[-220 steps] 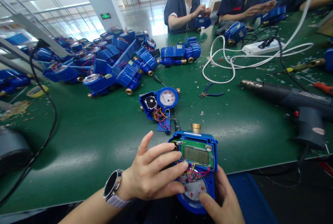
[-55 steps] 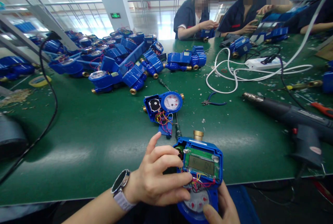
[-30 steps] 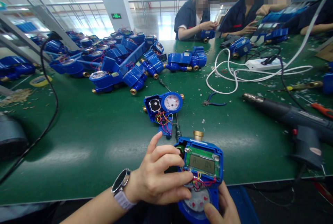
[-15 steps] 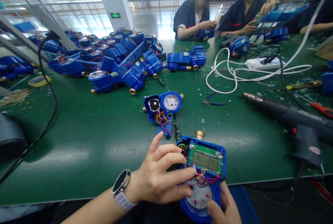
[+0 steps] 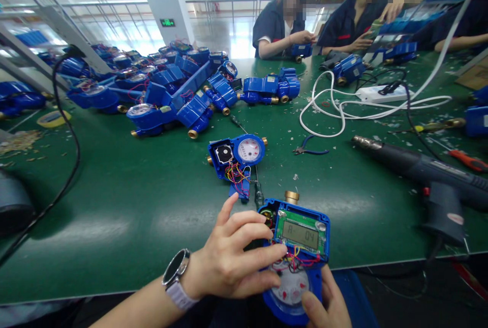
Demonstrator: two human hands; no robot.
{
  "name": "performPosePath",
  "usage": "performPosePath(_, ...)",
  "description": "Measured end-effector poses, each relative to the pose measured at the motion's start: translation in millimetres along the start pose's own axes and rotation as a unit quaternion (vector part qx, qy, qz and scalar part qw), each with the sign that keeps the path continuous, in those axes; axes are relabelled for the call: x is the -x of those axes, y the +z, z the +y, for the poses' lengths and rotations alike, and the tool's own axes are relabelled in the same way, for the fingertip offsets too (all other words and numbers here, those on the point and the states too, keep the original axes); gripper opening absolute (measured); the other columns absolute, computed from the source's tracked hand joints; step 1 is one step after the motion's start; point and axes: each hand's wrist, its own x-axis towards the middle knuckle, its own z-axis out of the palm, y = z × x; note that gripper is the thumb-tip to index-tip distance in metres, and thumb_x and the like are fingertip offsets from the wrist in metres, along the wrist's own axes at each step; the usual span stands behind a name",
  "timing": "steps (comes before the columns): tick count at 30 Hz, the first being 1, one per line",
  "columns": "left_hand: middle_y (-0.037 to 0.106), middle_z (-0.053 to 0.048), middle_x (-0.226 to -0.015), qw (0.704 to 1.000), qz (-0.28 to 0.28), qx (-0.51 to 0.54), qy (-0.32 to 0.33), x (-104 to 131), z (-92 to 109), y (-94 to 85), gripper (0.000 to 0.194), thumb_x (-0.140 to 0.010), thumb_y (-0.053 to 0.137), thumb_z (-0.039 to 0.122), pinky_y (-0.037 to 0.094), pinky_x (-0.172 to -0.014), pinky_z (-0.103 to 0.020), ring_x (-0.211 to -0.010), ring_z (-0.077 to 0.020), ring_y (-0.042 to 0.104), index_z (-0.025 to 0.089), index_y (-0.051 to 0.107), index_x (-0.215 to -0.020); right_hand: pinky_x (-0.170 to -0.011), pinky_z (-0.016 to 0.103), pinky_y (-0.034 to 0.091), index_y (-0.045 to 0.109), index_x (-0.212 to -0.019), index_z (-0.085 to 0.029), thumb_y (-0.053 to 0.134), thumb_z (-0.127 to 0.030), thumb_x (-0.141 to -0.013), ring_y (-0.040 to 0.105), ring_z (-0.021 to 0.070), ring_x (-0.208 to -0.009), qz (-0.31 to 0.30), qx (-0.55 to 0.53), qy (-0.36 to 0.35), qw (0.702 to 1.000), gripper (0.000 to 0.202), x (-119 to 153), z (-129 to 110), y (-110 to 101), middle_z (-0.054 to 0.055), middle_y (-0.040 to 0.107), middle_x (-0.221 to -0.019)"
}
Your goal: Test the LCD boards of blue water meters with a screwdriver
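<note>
Step in hand: R hand (image 5: 331, 300) grips open meter (image 5: 285, 312), LCD (image 5: 301, 235) up; L hand (image 5: 224, 264), fingers loosely spread, steadies it nr wires (image 5: 303, 261).

The meter housing (image 5: 316, 278) looks like smooth, glossy blue plastic around a matt grey display (image 5: 301, 234), its pipe fitting (image 5: 292, 197) appears to be shiny, brass-coloured metal, and the green tabletop (image 5: 152, 216) has a smooth surface with a soft sheen, while the heat gun (image 5: 430, 170) joins a dull dark plastic-looking body to a metallic nozzle (image 5: 366, 143).

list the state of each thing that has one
held meter: open, in right hand
display: on, showing 04
other meter: open, wires out
heat gun: lying down, on or off unclear
pliers: handles spread
power strip: black plug in it
watch: worn, face dark
</note>
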Motion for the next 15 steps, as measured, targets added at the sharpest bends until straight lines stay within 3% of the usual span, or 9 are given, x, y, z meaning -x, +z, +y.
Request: performPosePath(15, 0.068, -0.001, -0.093, 1.000, 0.001, 0.014, -0.007, -0.1, 0.2, 2.9, 0.026, -0.095, 0.056, 0.042, 0.016, -0.126, -0.045, -0.107, -0.0185, 0.058, 0.023, 0.071, -0.105, -0.099, 0.037, 0.048, 0.057, -0.126, -0.021, 0.088, -0.060, -0.064, 0.058, 0.0338, -0.120, 0.004, -0.013, 0.010, 1.000, 0.080, 0.6, -10.5, 6.3, 0.014, 0.063, -0.128)
